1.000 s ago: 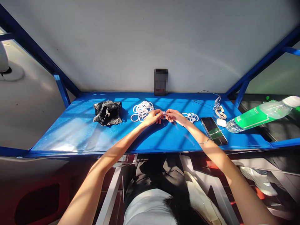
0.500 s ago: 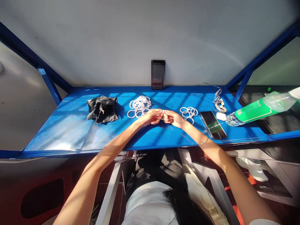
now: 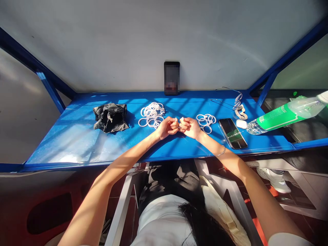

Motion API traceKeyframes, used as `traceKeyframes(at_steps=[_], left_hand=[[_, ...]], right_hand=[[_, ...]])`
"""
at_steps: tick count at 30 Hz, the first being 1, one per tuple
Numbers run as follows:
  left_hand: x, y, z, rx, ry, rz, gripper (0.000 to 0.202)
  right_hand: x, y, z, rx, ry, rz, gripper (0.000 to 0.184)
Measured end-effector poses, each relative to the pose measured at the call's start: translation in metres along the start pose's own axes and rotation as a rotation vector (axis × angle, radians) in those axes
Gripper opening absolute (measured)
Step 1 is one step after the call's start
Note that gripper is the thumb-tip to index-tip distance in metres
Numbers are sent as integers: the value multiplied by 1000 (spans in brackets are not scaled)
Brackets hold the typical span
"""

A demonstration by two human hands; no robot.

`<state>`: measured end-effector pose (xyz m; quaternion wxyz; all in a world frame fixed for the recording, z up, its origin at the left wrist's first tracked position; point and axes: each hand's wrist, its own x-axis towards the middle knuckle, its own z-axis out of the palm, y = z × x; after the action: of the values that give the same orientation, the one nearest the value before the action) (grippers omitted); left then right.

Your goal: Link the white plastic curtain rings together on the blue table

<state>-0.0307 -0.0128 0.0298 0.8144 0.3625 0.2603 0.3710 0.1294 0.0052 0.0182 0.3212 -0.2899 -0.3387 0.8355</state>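
My left hand point(image 3: 167, 127) and my right hand point(image 3: 189, 127) are close together above the middle of the blue table, both with curled fingers. Between them is a small white ring point(image 3: 179, 127), gripped from both sides and mostly hidden by the fingers. Just beyond my left hand lies a pile of white rings point(image 3: 153, 110), some tangled together. A smaller group of white rings point(image 3: 206, 119) rests to the right of my right hand.
On the blue table point(image 3: 123, 150) sits a crumpled black bag point(image 3: 110, 118) at left. A dark phone point(image 3: 172, 78) leans against the back panel. At right are another phone point(image 3: 233, 134), a white case point(image 3: 241, 124), glasses point(image 3: 237, 101) and a green-labelled bottle point(image 3: 284, 114).
My hands have turned, with the thumbs now apart at the top where they met around a white piece before. The view has shifted slightly.
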Motion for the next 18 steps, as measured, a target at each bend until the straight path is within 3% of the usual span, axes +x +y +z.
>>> traceKeyframes(at_steps=[5, 9, 13, 15, 18], left_hand=[[-5, 6, -3, 142, 16, 117, 28], [-9, 14, -12, 506, 96, 200, 26], [-15, 24, -19, 1062, 220, 324, 30], [-18, 30, -24, 1403, 325, 383, 27], [-20, 38, -33, 1793, 498, 367, 24]], right_hand=[[-2, -3, -2, -164, 4, -148, 32], [-6, -7, -5, -657, 118, -345, 20], [-14, -18, -14, -1348, 453, -599, 17], [-18, -24, -24, -1594, 654, -628, 15], [-23, -31, -43, -1775, 876, -599, 21]])
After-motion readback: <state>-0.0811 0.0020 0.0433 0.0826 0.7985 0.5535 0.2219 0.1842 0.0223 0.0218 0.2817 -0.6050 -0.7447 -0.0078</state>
